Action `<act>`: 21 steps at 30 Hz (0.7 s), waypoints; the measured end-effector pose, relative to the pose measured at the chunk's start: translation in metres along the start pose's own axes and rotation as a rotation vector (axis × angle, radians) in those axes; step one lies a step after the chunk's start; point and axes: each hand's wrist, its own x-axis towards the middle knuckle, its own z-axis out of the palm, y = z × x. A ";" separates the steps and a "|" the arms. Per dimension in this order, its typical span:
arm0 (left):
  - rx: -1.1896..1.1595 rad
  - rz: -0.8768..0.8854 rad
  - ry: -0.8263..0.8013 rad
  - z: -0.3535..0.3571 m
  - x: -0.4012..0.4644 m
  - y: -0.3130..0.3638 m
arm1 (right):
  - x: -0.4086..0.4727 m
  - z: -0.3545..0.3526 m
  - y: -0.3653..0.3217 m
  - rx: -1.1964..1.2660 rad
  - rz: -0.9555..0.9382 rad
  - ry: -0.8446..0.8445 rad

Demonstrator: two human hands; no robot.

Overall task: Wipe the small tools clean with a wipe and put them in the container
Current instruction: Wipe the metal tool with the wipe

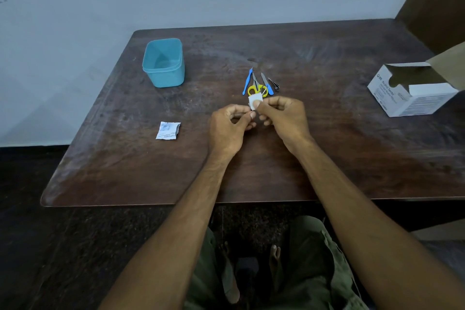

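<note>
You have a torn wrapper toward the table's left edge; open box at right edge.

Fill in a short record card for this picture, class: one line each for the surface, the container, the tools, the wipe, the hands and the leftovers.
surface: dark wooden table
container: blue tub, lid off, looks empty
tools: small cluster on the table, beyond the hands
wipe: white square, pinched by both hands
hands: left hand and right hand, raised over the table
leftovers: torn sachet; open white box at the right edge
</note>
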 end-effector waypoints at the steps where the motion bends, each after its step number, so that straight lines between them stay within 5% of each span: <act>1: -0.005 0.005 -0.002 0.000 0.000 0.000 | 0.001 0.000 0.000 0.004 0.011 0.002; 10: -0.158 -0.079 -0.074 -0.007 -0.002 0.006 | 0.001 0.000 -0.003 0.097 0.064 -0.008; 21: -0.067 -0.065 -0.124 -0.008 0.000 0.005 | 0.009 -0.002 -0.009 0.234 0.114 0.070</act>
